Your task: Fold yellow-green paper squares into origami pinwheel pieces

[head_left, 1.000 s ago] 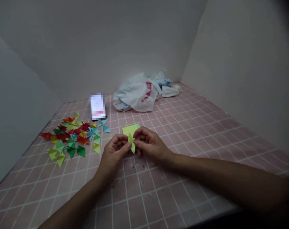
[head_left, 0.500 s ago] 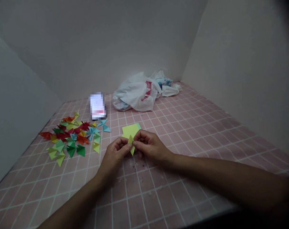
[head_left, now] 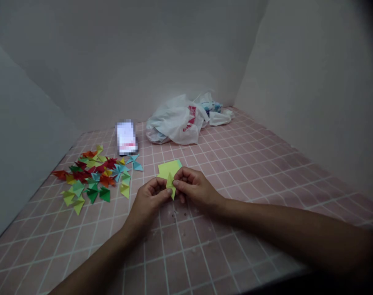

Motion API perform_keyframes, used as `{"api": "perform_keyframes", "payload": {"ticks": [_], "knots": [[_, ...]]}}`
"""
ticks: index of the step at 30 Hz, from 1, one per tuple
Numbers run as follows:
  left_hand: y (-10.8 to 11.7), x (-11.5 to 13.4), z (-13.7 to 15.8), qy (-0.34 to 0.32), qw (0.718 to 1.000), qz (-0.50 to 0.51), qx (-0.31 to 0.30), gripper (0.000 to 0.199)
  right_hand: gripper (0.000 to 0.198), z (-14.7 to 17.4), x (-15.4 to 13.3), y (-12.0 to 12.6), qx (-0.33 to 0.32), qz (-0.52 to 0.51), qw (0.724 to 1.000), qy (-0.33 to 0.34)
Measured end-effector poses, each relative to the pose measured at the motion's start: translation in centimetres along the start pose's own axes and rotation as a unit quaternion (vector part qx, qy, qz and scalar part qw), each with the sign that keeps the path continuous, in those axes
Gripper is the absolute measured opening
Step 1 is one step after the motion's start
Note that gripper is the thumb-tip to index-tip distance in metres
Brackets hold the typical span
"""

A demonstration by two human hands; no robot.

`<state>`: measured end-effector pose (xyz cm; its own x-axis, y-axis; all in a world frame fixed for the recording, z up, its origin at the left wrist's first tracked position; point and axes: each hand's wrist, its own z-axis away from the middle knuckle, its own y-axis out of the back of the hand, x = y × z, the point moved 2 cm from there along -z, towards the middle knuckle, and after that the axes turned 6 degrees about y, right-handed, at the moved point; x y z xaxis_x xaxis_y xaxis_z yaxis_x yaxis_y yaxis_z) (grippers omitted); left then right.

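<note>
A small folded piece of yellow-green origami paper (head_left: pixel 170 181) is pinched between my two hands, its long point facing down. My left hand (head_left: pixel 152 194) grips its left side between thumb and curled fingers. On the other side, my right hand (head_left: pixel 194 186) pinches the paper's right edge, fingers closed. Just behind lies a stack of square yellow-green sheets (head_left: pixel 168 167), a light blue-green edge showing at its right; my fingers hide its near part. To the left, several folded paper pieces (head_left: pixel 104 194) in green, yellow, red, orange and blue lie in a loose pile.
A lit phone (head_left: pixel 126 137), its screen blurred out, stands behind the paper pile. Crumpled white plastic bags (head_left: pixel 177 119) with red print rest near the back wall. A pink checked cloth (head_left: pixel 251 164) covers the surface, with walls on three sides.
Both hands keep their pinch on the folded paper. It has turned slightly, its lower point shifting a little to the right. The other objects stay where they were.
</note>
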<state>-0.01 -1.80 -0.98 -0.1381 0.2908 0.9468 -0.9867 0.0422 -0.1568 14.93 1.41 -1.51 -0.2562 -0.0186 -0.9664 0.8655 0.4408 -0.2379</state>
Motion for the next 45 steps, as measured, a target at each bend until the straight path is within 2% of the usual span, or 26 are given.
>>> {"api": "perform_keyframes", "payload": {"ticks": [4, 6, 16, 31, 45], "knots": [[-0.1, 0.9, 0.2, -0.080, 0.995, -0.013, 0.058, 0.028, 0.015, 0.0, 0.1, -0.1, 0.001, 0.013, 1.000, 0.012], [-0.2, 1.2, 0.3, -0.096, 0.993, -0.027, 0.068, 0.025, 0.015, -0.1, 0.2, -0.1, -0.003, 0.013, 1.000, 0.019], [-0.2, 1.5, 0.2, -0.092, 0.993, -0.019, 0.070, 0.021, 0.017, -0.2, 0.3, 0.0, -0.012, 0.009, 0.998, 0.055], [0.3, 0.7, -0.1, -0.043, 0.997, 0.003, 0.059, 0.027, 0.016, -0.2, -0.1, 0.0, 0.013, 0.013, 0.999, 0.039], [0.2, 1.0, 0.0, -0.077, 0.995, 0.006, 0.064, 0.018, 0.017, -0.3, 0.1, 0.1, 0.005, 0.001, 0.998, 0.063]]}}
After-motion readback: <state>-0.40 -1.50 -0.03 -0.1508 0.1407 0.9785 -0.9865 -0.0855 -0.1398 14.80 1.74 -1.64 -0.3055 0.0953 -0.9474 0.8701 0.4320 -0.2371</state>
